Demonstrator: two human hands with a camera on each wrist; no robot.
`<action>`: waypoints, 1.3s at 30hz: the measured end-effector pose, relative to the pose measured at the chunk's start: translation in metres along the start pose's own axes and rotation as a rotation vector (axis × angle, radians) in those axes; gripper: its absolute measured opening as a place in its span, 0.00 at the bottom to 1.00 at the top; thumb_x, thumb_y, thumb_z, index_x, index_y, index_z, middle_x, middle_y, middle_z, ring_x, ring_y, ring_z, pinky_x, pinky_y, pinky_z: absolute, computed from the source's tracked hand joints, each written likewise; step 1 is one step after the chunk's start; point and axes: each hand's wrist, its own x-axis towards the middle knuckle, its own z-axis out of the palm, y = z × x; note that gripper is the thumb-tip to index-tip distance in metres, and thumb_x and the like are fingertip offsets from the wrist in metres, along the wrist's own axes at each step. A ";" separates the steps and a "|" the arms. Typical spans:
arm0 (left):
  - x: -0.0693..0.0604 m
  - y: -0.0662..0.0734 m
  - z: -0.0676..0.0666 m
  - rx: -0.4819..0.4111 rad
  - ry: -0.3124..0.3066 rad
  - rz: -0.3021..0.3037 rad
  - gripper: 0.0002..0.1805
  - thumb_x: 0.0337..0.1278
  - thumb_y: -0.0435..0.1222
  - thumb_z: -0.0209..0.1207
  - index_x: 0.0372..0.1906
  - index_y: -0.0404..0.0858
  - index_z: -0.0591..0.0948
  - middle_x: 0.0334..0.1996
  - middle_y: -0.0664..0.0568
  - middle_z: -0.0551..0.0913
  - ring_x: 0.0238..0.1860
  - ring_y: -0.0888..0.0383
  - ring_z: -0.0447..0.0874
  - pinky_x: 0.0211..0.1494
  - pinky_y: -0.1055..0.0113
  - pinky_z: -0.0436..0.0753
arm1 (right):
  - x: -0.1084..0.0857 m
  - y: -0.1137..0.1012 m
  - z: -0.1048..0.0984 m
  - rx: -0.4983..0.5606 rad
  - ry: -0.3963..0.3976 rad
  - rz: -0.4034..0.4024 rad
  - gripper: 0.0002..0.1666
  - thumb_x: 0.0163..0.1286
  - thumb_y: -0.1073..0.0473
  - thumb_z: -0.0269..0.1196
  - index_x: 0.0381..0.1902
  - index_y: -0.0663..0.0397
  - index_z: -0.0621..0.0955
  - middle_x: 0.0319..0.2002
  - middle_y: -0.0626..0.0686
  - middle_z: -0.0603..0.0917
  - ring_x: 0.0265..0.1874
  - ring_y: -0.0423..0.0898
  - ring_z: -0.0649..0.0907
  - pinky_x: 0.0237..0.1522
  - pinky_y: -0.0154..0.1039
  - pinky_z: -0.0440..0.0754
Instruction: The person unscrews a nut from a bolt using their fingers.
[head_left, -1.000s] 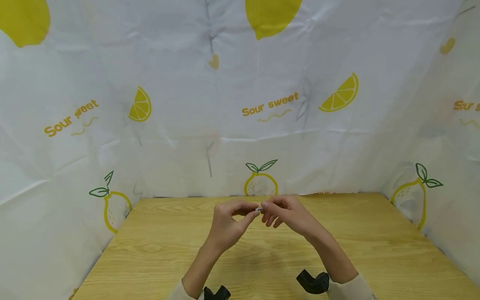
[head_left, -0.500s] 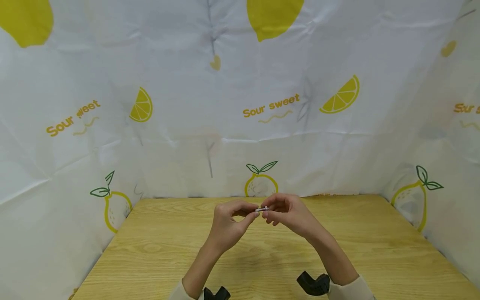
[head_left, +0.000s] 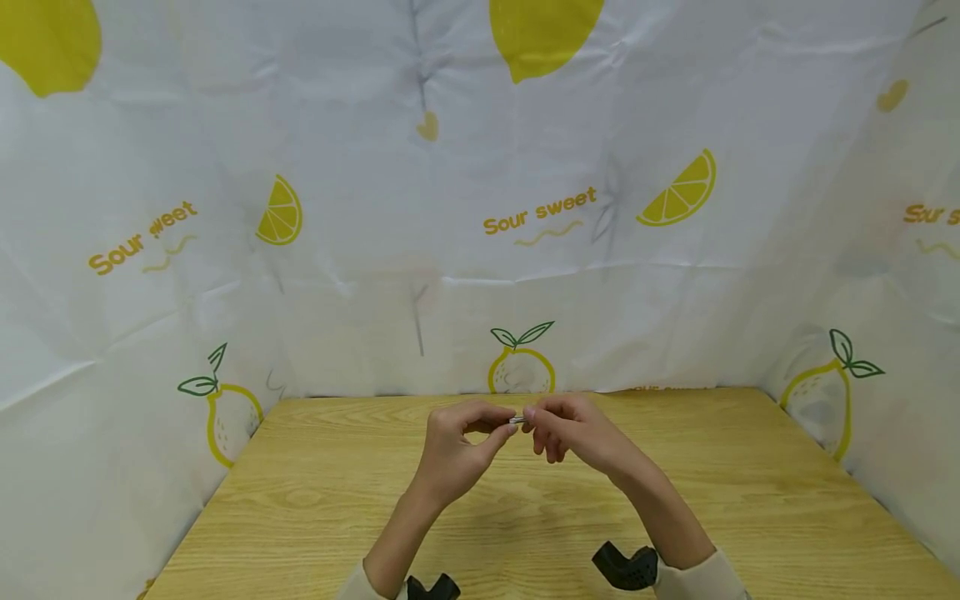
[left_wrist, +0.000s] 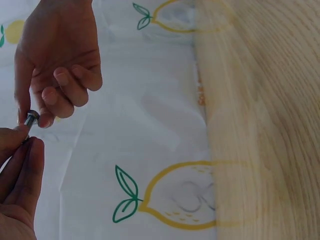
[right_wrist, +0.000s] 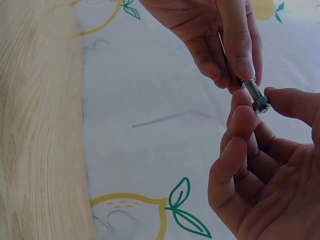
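Observation:
A small metal bolt (right_wrist: 252,89) with a threaded shaft is held in the air above the table, between both hands. My left hand (head_left: 459,446) pinches one end of it between thumb and fingers, which hide that end. On the other end sits a hex nut (right_wrist: 261,105), gripped between the thumb and index finger of my right hand (head_left: 573,429). The right hand's other fingers are loosely bent. In the left wrist view the bolt (left_wrist: 29,122) runs from the left fingertips up to the right ones.
Below the hands lies a wooden table (head_left: 337,483). A white curtain (head_left: 375,250) with lemon prints stands behind it and along both sides. Black angled devices (head_left: 626,567) are worn at both wrists.
The right fingers have turned about the nut: half a second ago the thumb was lower and more of the bolt showed. The left hand has stayed nearly still.

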 end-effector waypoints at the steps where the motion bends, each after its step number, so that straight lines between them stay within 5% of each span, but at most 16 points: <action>1: 0.000 0.000 0.000 -0.002 -0.001 0.001 0.05 0.62 0.29 0.69 0.41 0.36 0.91 0.35 0.47 0.93 0.35 0.56 0.93 0.41 0.70 0.91 | 0.000 0.000 0.000 0.005 0.005 0.000 0.19 0.82 0.55 0.55 0.41 0.67 0.82 0.28 0.59 0.84 0.22 0.45 0.83 0.27 0.38 0.85; 9: 0.000 0.000 0.000 -0.010 0.000 -0.001 0.04 0.62 0.29 0.69 0.41 0.36 0.90 0.35 0.46 0.93 0.35 0.56 0.93 0.41 0.70 0.91 | -0.002 0.000 -0.001 0.048 0.031 -0.009 0.15 0.77 0.59 0.62 0.50 0.70 0.81 0.32 0.60 0.85 0.25 0.42 0.84 0.28 0.39 0.86; 17: 0.000 0.001 0.000 -0.021 -0.002 -0.008 0.05 0.62 0.29 0.69 0.41 0.36 0.90 0.35 0.47 0.93 0.35 0.56 0.93 0.41 0.69 0.92 | -0.003 0.000 -0.001 0.059 0.052 -0.028 0.15 0.75 0.60 0.64 0.51 0.67 0.81 0.33 0.51 0.86 0.28 0.42 0.86 0.30 0.40 0.88; 39: -0.001 0.000 0.001 0.003 0.012 -0.007 0.04 0.61 0.28 0.70 0.40 0.36 0.90 0.34 0.46 0.92 0.34 0.57 0.93 0.40 0.69 0.91 | -0.002 0.000 -0.004 0.021 0.057 0.003 0.16 0.78 0.55 0.62 0.51 0.64 0.85 0.37 0.60 0.88 0.30 0.45 0.87 0.32 0.42 0.89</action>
